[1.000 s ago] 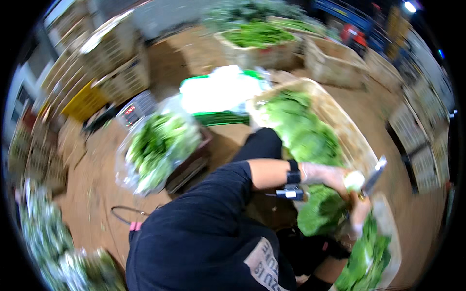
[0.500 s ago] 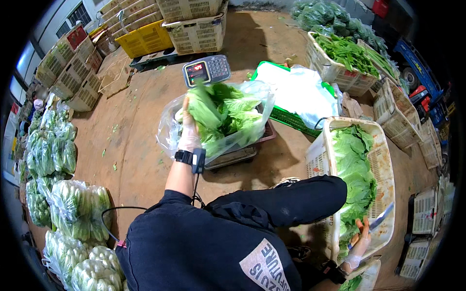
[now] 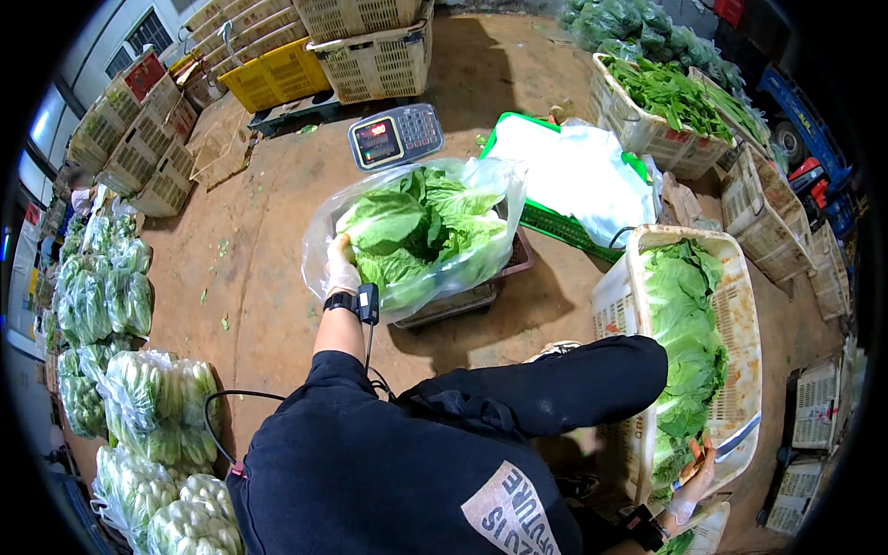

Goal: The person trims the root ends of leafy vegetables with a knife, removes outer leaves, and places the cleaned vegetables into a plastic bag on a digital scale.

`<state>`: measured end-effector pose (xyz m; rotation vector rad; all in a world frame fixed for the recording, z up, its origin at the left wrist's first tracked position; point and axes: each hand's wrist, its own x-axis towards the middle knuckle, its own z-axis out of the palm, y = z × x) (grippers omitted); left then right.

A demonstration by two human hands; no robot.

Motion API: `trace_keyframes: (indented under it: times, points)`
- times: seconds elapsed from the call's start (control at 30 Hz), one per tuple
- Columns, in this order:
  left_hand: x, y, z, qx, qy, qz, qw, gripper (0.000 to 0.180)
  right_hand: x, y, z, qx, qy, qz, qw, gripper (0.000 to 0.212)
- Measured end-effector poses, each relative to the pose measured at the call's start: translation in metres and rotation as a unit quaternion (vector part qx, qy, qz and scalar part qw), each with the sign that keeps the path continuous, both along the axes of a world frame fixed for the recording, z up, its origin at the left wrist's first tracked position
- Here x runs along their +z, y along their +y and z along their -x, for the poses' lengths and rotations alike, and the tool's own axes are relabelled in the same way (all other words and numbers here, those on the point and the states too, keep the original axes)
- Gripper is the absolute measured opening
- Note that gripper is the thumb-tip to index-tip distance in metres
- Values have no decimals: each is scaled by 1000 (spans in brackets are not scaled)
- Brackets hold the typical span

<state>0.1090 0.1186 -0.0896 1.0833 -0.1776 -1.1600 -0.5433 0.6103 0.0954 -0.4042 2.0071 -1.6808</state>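
Note:
My left hand (image 3: pixel 340 268), in a thin glove, curls round the left side of a green leafy lettuce (image 3: pixel 381 220) inside a clear plastic bag (image 3: pixel 319 222). Some of its fingers are hidden by the leaves and plastic. More lettuce fills the bag, which rests on a low scale (image 3: pixel 453 303) with a lit display panel (image 3: pixel 396 136) behind it. At the lower right, my right hand (image 3: pixel 697 476) is closed on a knife (image 3: pixel 740 437), its blade pointing up and right. It is over the near end of a white crate (image 3: pixel 751 370) holding a row of lettuces (image 3: pixel 683 342).
A green crate (image 3: pixel 555 225) covered with white plastic bags (image 3: pixel 578 171) stands right of the scale. Crates of leafy greens (image 3: pixel 671 97) are at the far right. Bagged vegetables (image 3: pixel 157 398) line the left; stacked crates (image 3: pixel 370 69) rise at the back. My bent knee (image 3: pixel 638 370) is beside the white crate.
My left hand has lowered the lettuce into the bag and moved down and left with it. The right hand has shifted slightly down, still with the knife. The scale display has changed.

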Motion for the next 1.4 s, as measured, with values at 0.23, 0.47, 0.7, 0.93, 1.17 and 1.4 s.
trace_keyframes:
  times: [0.23, 0.47, 0.7, 0.93, 1.17, 1.4]
  points:
    - [59, 48, 95, -52, -318, -146, 935, 45, 13, 19, -5, -30, -8, -5, 999, 48]
    - [122, 31, 87, -85, -790, 22, 607, 41, 0, 13, -4, -18, 12, -35, 999, 49]
    - [24, 24, 114, -317, -878, -75, 352, 73, -7, -2, -12, -1, 8, -104, 994, 52]
    - [19, -11, 102, -342, -867, -39, 360, 73, -33, 15, -1, 6, -13, -130, 991, 50]
    - [45, 11, 83, -225, -788, 119, 561, 55, -3, 5, -13, 36, 31, -107, 993, 47]
    - [159, 35, 111, -113, -750, 160, 632, 21, 21, 17, -4, -40, 35, -125, 991, 26]
